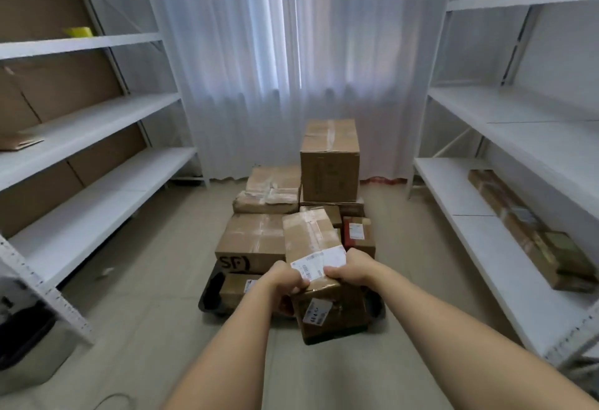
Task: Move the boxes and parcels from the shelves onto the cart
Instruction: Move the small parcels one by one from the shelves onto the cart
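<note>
Held parcel (316, 247): brown cardboard, taped, white labels on top; gripped at its near end, far end reaching out over the load.
Left hand (287, 276): fingers curled over the near left corner, clamped on the card.
Right hand (348, 268): fingers curled over the near right edge, thumb on the label.
Cart (210, 289): dark, low, directly beyond and below both hands, mostly hidden under cargo.
Stack on cart: tall box (330, 163) farthest out; marked box (251, 244) just left of the hands; red parcel (356, 231) just right; labelled box (334, 309) beneath the wrists.
Remaining stock: long parcels (525, 228) on the low shelf (453, 195) well right of the right hand; flat card (19, 144) on a shelf far left.
Handling: likely stiff and light to moderate, judging by the fingertip hold; tape and labels slick, so bare card or bottom edges the safer purchase.
Risk: uneven pile below, tipping possible unless set flat.
</note>
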